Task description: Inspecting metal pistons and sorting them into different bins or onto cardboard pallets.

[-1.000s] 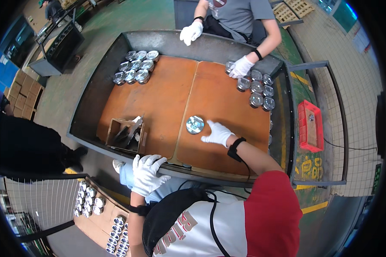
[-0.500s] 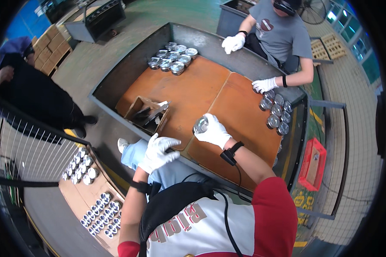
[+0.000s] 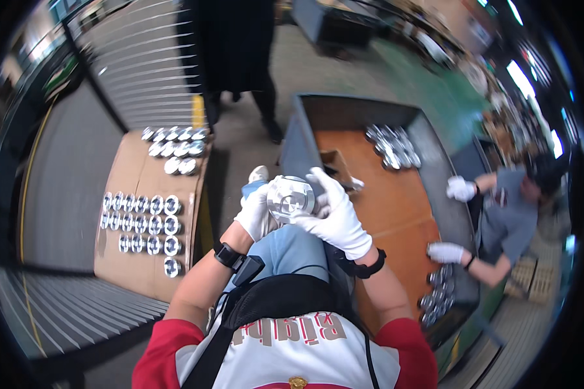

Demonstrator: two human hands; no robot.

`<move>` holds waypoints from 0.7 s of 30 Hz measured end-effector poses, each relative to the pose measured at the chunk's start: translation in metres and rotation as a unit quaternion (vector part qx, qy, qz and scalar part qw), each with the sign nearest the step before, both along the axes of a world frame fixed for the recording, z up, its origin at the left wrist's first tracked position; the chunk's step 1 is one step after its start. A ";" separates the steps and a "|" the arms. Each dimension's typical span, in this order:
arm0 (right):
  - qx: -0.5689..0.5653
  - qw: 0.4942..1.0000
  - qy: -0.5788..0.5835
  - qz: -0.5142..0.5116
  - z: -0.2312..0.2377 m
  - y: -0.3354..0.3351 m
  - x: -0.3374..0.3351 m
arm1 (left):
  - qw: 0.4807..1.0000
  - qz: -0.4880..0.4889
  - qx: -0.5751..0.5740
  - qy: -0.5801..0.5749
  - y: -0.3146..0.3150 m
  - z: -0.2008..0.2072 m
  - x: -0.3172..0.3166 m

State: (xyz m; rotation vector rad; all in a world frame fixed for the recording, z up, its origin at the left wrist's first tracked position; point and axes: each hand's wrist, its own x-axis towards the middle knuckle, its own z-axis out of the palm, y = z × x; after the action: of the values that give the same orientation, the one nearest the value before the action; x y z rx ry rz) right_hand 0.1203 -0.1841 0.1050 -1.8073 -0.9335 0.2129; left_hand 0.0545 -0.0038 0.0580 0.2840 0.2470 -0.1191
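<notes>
Round metal part held in both gloved hands, over the lap — rows of like parts lie to the left

Nearest, the left hand [image 3: 256, 214] cups the left and under side of the shiny round metal part [image 3: 291, 198], while the right hand [image 3: 334, 217] wraps its right side with fingers curled over the rim; both are closed on it, and its flat round face is turned up toward the camera, axis roughly vertical. Neither hand is the nearer — the part sits between them, touching both. To the left and lower, on the floor, a cardboard sheet [image 3: 133, 259] carries rows of matching metal parts [image 3: 143, 223]. To the right lies the orange-bottomed metal bin [image 3: 396, 207], where another person's gloved hands [image 3: 461, 188] rest; farther off, more parts cluster in its far corner [image 3: 389, 146]
</notes>
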 end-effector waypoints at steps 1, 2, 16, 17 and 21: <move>-0.020 0.994 0.104 0.001 0.007 0.008 -0.004 | 0.999 0.008 -0.018 -0.031 0.014 -0.005 -0.013; -0.014 0.998 0.061 0.006 -0.003 0.012 -0.003 | 0.998 0.041 -0.022 -0.040 0.023 -0.004 -0.024; -0.202 0.972 -0.090 0.080 -0.005 0.079 -0.016 | 0.986 0.159 -0.038 0.023 0.077 -0.055 -0.043; -0.216 0.965 -0.111 0.096 -0.005 0.097 -0.015 | 0.984 0.162 -0.054 0.045 0.082 -0.069 -0.036; -0.291 0.899 -0.255 0.205 -0.036 0.180 0.006 | 0.975 0.194 0.000 0.107 0.095 -0.118 -0.016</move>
State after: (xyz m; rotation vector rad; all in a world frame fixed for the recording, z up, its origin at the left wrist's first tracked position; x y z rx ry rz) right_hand 0.1259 -0.0043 0.0688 -2.2430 -1.7762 0.3138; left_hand 0.0384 0.0911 -0.0601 0.2180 0.5117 0.2390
